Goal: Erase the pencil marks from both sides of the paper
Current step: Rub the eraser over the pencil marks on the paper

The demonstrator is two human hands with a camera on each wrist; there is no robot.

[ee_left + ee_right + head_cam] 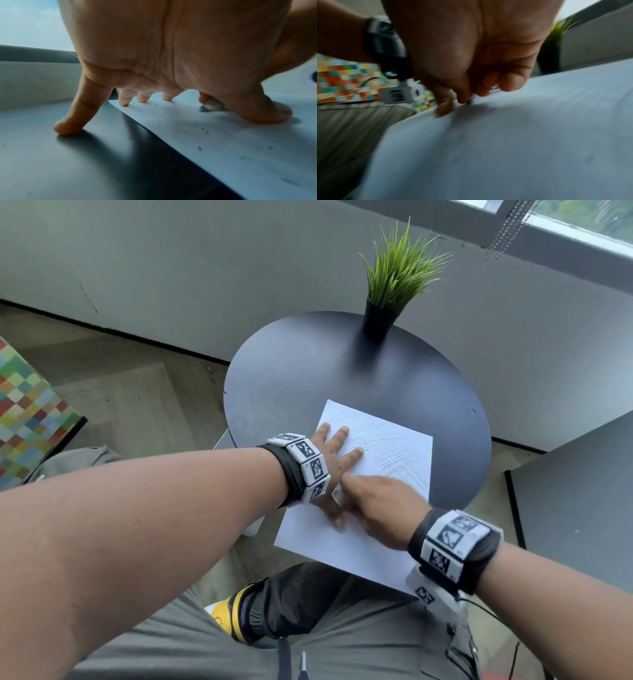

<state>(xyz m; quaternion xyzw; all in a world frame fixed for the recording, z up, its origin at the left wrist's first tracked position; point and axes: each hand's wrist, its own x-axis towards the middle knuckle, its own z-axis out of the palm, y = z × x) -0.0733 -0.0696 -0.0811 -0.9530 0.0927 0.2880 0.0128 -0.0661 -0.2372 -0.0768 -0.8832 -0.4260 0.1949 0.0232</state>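
Note:
A white paper [346,546] lies on the round dark table [301,364], its near end hanging over the table edge above my lap. Faint pencil strokes [394,450] cover its far half. My left hand [334,453] presses flat on the paper's left side with spread, straight fingers; the little finger [68,121] rests on the table beside the sheet. My right hand [373,501], blurred, crosses just behind the left thumb [267,112] and pinches a small whitish eraser [211,106] whose grey tip touches the paper. Its fingers [511,82] are curled.
A potted green plant [394,285] stands at the table's far edge. Dark eraser crumbs [204,131] dot the paper. A grey tabletop [582,508] sits to the right and a colourful checked surface [27,412] to the left on the floor.

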